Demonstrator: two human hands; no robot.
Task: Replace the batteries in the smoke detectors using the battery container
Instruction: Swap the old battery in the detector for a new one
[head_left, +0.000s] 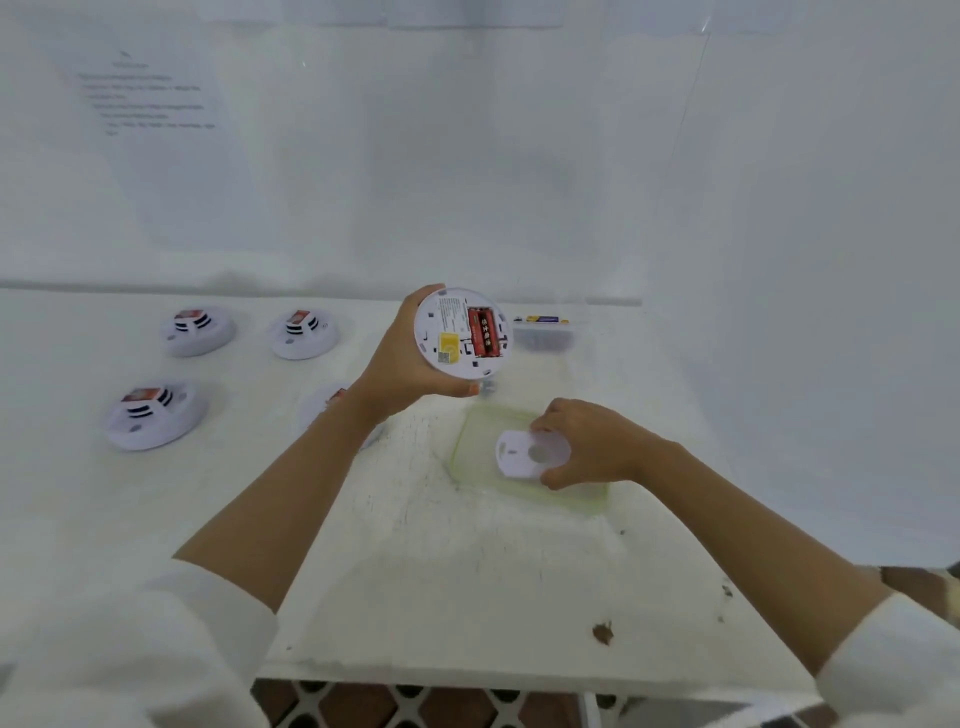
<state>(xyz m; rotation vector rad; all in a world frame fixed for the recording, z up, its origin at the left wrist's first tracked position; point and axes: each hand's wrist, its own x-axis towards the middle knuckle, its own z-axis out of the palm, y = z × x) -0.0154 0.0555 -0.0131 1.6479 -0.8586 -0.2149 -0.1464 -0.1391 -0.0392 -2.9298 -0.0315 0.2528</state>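
Left hand (410, 358) is gripping an upturned smoke detector (460, 332) above the desk (467, 571), with red batteries (484, 332) showing in its bay. Right hand (587, 447) is pinching a white back cover (519, 453) over a pale green lid (478, 431) lying on the desk. Battery container (545, 335) is sitting just behind the held detector. Other detectors (197, 330) are resting at left.
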